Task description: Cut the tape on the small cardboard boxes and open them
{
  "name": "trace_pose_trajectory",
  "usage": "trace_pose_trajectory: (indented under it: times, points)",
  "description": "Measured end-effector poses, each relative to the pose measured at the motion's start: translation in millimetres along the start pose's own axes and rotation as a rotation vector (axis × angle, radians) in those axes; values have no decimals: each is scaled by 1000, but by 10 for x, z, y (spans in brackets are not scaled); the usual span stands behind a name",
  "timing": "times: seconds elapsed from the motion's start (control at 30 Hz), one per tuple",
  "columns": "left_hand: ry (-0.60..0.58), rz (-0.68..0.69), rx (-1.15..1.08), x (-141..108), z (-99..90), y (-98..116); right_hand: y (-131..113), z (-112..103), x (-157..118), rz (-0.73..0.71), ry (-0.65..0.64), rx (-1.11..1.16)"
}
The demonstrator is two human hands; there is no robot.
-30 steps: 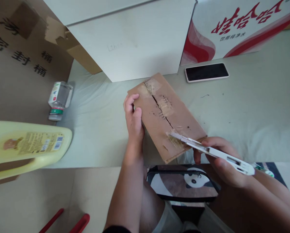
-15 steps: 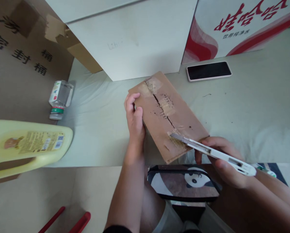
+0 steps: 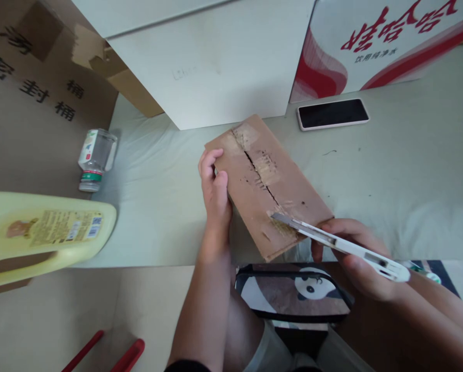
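Note:
A brown cardboard box (image 3: 250, 186) is held tilted above the edge of the pale green sheet, its taped middle seam facing up. Along that seam runs a dark gap, with torn, wrinkled tape around it. My left hand (image 3: 215, 188) grips the box's left side, thumb and fingers closed around the edge. My right hand (image 3: 365, 258) is closed on a white utility knife (image 3: 343, 246). The knife's metal blade points left, its tip over the tape at the near end of the seam. Some fingers of my right hand are hidden below the box's right corner.
Behind the box stand a white carton (image 3: 216, 72) and a red-and-white carton (image 3: 371, 46). A phone (image 3: 333, 113) lies at right. To the left are a clear bottle (image 3: 97, 157), a yellow jug (image 3: 61, 232) and a large cardboard box (image 3: 41, 119). A panda-printed bag (image 3: 278, 294) sits below.
Almost nothing differs. Both hands, the box and the knife stay in nearly the same place, with the blade still at the near end of the seam.

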State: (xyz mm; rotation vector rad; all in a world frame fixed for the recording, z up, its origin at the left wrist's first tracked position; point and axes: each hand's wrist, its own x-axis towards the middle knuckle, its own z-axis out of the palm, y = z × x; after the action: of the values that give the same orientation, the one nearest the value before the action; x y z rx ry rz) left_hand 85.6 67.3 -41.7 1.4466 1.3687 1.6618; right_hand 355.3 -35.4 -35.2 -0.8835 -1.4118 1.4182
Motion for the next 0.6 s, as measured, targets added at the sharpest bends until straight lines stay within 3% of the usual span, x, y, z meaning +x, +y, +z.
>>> trace_pose_trajectory:
  times: [0.23, 0.6]
  points:
    - [-5, 39, 13, 7, 6, -28, -32, 10, 29, -61, -54, 88]
    - [-11, 18, 9, 4, 2, -24, -53, 20, 35, -37, 8, 32]
